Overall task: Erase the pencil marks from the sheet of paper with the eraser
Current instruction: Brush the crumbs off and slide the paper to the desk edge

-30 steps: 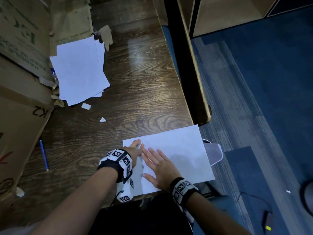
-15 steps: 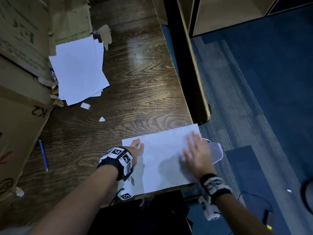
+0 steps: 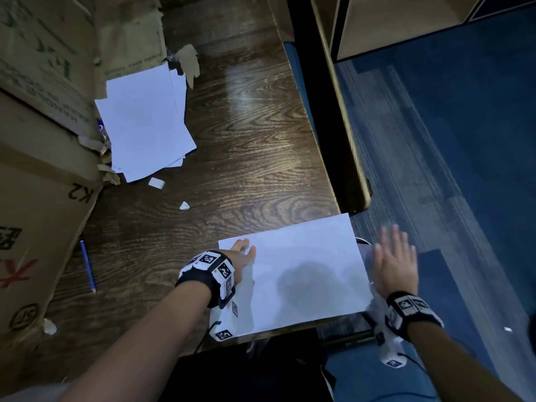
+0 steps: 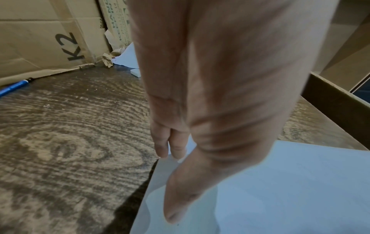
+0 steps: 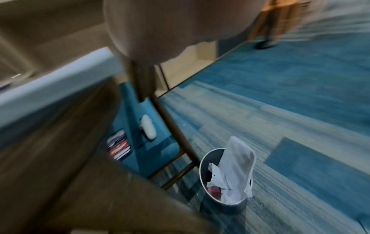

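A white sheet of paper [image 3: 301,271] lies at the near right corner of the dark wooden desk [image 3: 246,158], its right edge overhanging. My left hand [image 3: 243,250] rests flat on the sheet's far left corner with straight fingers [image 4: 176,147]. My right hand [image 3: 394,256] is open with fingers spread, past the sheet's right edge, over the floor. A white eraser [image 3: 156,182] lies on the desk near the paper stack, also visible in the left wrist view [image 4: 135,72]. A smaller white piece [image 3: 184,206] lies nearby. No pencil marks show on the sheet.
A stack of white sheets [image 3: 145,123] sits at the far left against cardboard boxes [image 3: 37,169]. A blue pencil [image 3: 87,266] lies by the boxes. Below the desk's right edge stands a waste bin [image 5: 226,178] with paper in it on blue carpet [image 3: 449,140].
My right hand has swept from the sheet's left part rightward across it and off its right edge. The left hand has stayed on the corner.
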